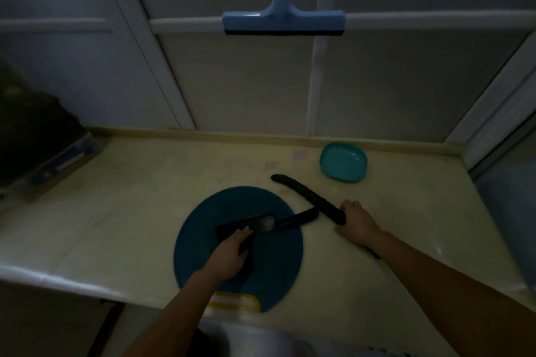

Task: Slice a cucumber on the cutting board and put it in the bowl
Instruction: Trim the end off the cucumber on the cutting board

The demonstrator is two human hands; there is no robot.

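We are grasping the cucumber [307,195] at its near end with our right hand [357,220], on the counter just beside the cutting board [275,264], probably for lifting it over. Our left hand [232,252] is lying on the knife [261,224]; we cannot tell its grip.

We see a blue squeegee [282,22] hanging against the white panelled wall [391,81], and a dark bundle [37,148] at the left of the pale counter [130,211].

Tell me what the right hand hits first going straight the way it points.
The cucumber: its near end lies right at the right hand, maybe already touching; dim light hides contact.
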